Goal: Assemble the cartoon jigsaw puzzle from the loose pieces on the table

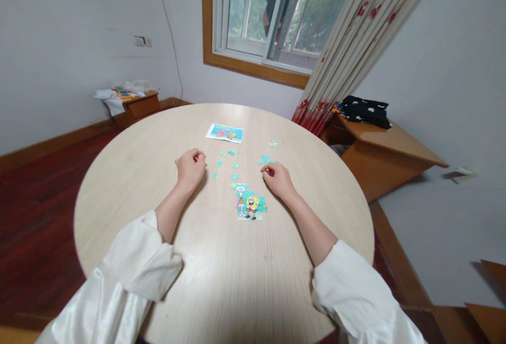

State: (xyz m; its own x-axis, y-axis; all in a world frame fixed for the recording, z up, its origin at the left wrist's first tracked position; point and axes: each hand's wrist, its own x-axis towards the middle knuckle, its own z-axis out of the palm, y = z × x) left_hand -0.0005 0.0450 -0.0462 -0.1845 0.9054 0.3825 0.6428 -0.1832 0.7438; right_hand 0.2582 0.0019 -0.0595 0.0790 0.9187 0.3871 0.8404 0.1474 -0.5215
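A partly joined jigsaw puzzle with a yellow square cartoon figure and a pale, thin one lies flat on the round table. To its upper left, my left hand is closed just above the tabletop, a sliver of a teal puzzle piece showing at its fingertips. My right hand is pinched at the upper right of the puzzle, beside a cluster of teal pieces; what it holds, if anything, is too small to make out. Several loose pieces lie between my hands.
A picture card with the cartoon scene lies toward the far side. One pale clump of pieces sits at the right. Beyond the table stand a small wooden stand with papers and a wooden cabinet with black cloth.
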